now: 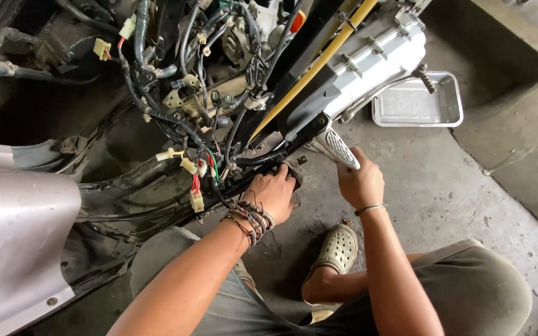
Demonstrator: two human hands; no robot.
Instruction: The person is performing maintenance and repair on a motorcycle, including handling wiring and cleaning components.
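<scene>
A stripped scooter with bare frame and loose wiring (200, 118) fills the upper left. My left hand (276, 191), with bead bracelets at the wrist, is closed around a black frame tube (263, 158) low on the scooter. My right hand (359, 182), wearing a thin bangle, grips the silver footrest (336, 147) that sticks out from the frame. A grey engine cover (375, 59) sits above the footrest, beside a yellow tube (319, 62).
A shallow metal tray (384, 115) lies on the concrete floor at the upper right. A silver body panel (14, 230) is at the left. My knees and a pale clog (339, 249) are below my hands. A raised concrete step (518, 56) runs along the right.
</scene>
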